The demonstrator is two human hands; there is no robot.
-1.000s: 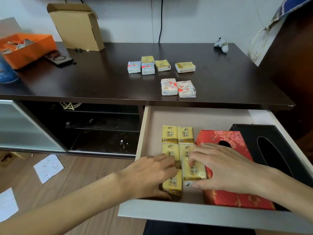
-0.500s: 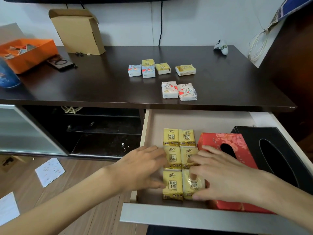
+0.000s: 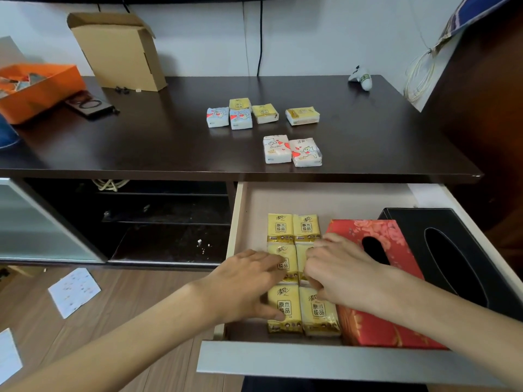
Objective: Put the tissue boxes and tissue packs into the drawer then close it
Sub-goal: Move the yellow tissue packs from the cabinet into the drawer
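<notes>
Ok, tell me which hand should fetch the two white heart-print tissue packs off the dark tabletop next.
Probably the right hand. The white heart-print tissue packs lie on the dark tabletop almost straight above it, while the left hand sits further left, its thumb on the yellow packs.

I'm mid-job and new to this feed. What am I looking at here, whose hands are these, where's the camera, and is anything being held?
No robot here: a person's bare hands, filmed by one camera worn on the head, looking forward and down. The left hand and right hand rest on yellow tissue packs lined up in the open drawer, beside a red tissue box and a black tissue box. Nothing is lifted; the hands seem to be nudging packs into rows. Seven more loose packs wait on the dark tabletop.
</notes>
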